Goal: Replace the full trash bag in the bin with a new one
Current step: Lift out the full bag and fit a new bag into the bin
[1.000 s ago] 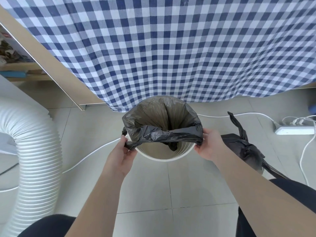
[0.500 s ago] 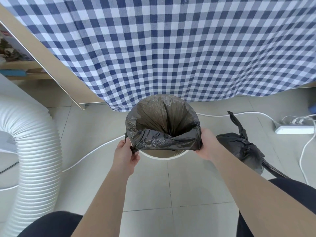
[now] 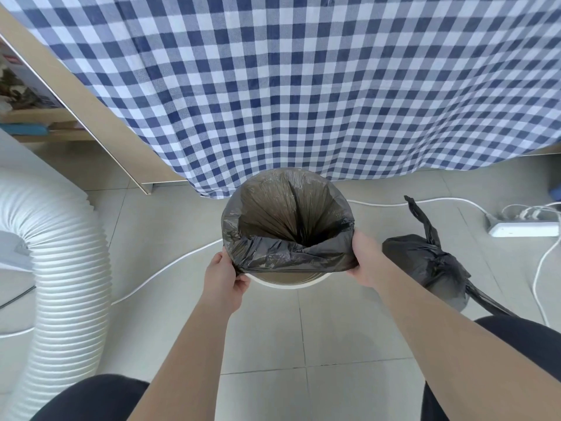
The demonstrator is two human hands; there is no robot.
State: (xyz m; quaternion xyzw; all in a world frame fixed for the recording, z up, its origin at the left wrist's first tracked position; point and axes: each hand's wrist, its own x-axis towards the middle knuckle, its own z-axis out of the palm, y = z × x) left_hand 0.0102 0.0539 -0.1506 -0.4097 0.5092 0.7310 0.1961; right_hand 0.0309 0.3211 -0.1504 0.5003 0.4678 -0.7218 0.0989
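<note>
Tiled floor under a checked cloth: both left hand (image 3: pixel 223 276) and right hand (image 3: pixel 365 258) grip the thin black bin liner (image 3: pixel 288 226) stretched over the round white bin (image 3: pixel 291 282); tied full black bag (image 3: pixel 425 265) sits just right.

Tiled floor (image 3: pixel 349 329) under bin (image 3: pixel 288 283), tied bag (image 3: pixel 425 265), power strip (image 3: pixel 523 229)

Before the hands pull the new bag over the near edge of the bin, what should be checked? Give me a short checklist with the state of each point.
1. Left hand grips the new bag edge: ok.
2. Right hand grips the edge: ok.
3. Bag folded over the far rim: ok.
4. Bag over the near rim of the bin: not ok, white rim bare.
5. Bag free of tears: cannot tell.
6. Full bag tied, out of the bin: ok.
</note>
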